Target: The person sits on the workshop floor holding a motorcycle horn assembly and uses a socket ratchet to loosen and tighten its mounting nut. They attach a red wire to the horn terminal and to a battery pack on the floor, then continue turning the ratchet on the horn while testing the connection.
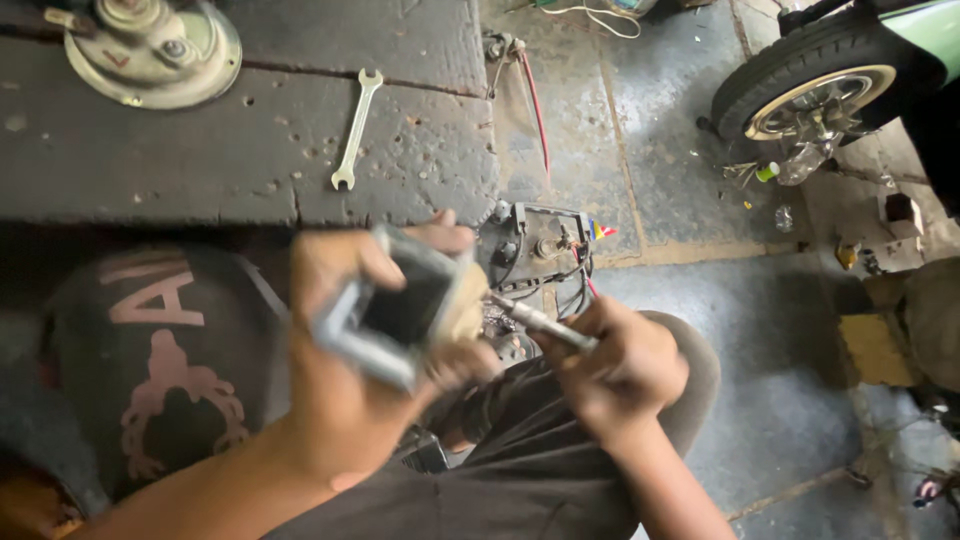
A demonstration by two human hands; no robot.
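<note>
**Frame in one hand, tool in the other**

We hold a grey metal frame (400, 315) in our left hand (350, 380), fingers wrapped tight around its near side and thumb over the top edge. The frame is rectangular, open in the middle, and tilted toward us above our lap. Our right hand (620, 370) is closed in a fist around a slim metal tool (540, 322), whose tip meets the right edge of the frame; we cannot tell just what kind of tool it is, since it is blurred.

Just beyond the frame, on the floor, sits a small metal part (540, 245) with wires hanging from it. A wrench (356, 128) lies on the dark slab (250, 150) ahead of us, well apart from our hands, and a round metal housing (150, 50) rests at the slab's far left corner. A wheel (820, 85) with a pale rim stands at the upper right on the grey floor (680, 150).
</note>
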